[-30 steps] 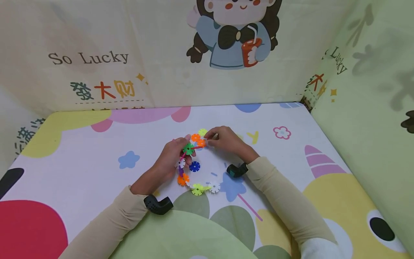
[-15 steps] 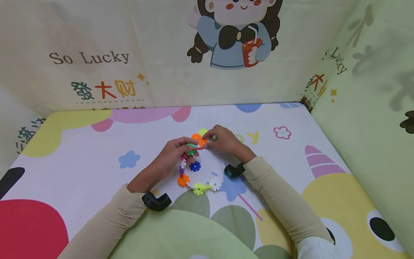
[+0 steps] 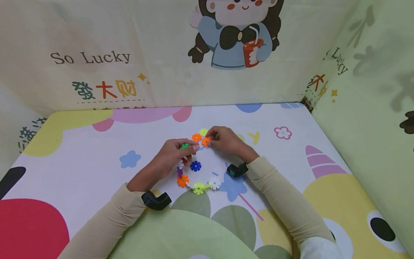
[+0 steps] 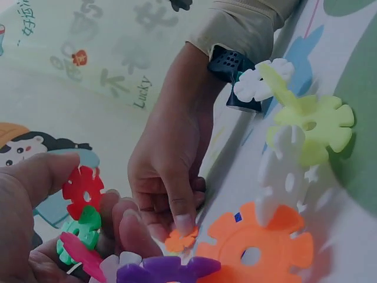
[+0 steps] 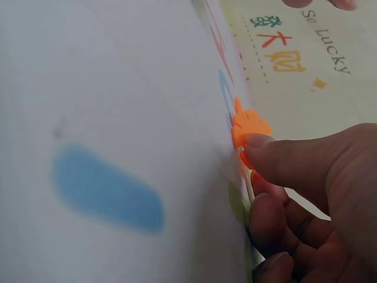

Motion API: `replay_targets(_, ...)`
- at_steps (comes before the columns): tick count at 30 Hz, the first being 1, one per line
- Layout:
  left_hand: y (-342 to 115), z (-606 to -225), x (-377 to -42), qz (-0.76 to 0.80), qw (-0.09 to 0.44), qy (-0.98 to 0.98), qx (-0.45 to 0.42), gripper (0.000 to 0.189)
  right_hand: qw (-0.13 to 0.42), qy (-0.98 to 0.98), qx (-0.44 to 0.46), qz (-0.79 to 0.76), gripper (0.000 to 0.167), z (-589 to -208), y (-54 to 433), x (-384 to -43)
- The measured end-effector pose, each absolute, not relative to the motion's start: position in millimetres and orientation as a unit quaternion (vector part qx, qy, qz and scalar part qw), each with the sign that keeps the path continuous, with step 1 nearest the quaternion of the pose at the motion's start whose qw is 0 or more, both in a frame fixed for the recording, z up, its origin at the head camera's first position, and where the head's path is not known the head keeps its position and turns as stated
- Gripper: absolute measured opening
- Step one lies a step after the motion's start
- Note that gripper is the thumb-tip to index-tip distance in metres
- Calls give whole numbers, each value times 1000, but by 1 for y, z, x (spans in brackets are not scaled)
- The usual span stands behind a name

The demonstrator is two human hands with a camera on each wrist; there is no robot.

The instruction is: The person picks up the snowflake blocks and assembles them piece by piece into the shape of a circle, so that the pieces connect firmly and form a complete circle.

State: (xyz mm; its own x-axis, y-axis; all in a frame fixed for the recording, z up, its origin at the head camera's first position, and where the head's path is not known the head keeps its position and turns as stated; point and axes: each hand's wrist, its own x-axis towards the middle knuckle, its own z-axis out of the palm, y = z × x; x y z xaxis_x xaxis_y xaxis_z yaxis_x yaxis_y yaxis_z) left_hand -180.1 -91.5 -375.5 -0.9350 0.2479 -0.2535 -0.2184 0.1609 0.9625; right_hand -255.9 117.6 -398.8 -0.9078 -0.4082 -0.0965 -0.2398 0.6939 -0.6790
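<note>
- A cream backdrop (image 3: 161,75), printed with a cartoon figure and "So Lucky", stands behind the tabletop; a pale green side cloth (image 3: 365,122) hangs at the right.
- The white tabletop (image 3: 97,144) carries a colourful print, with a green rounded shape at the near edge.
- Two beige sleeves reach in from the near side, the left sleeve (image 3: 111,214) and the right sleeve (image 3: 281,201).
- The left hand (image 3: 173,153) has its thumb and fingers grasping the red disc (image 4: 82,193) at one end of a chain.
- The right hand (image 3: 224,140) pinches an orange disc (image 3: 206,142) between thumb and fingers, near the left hand but apart from it.
- The chain of notched discs (image 3: 198,188) curves from the left hand toward the near side; how much of it rests on the tabletop is hard to tell.
- A black wrist camera sits on each wrist, left (image 3: 156,200) and right (image 3: 237,170).
- Along the chain after red come a green disc (image 4: 79,234), a pink disc (image 4: 81,257), white, a purple disc (image 4: 168,269), a linked orange disc (image 4: 277,250), white, yellow-green and white.
- A blue disc (image 3: 195,166) lies inside the curve.
- A second orange disc (image 3: 196,137) and a yellow disc (image 3: 203,132) lie just beyond the hands.
</note>
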Motion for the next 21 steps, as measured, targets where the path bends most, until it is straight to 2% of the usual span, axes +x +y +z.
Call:
replay_targets(5, -92, -376, -181, 645, 176, 744, 4, 38, 124, 905, -178, -366, 16, -399, 122, -258)
replay_targets(13, -88, -380, -183, 665, 179, 722, -64, 38, 125, 888, -201, -395, 11, -395, 130, -258)
replay_targets(21, -90, -380, -185, 689, 198, 693, -78, 42, 133, 838, -202, -489, 13, -385, 133, -254)
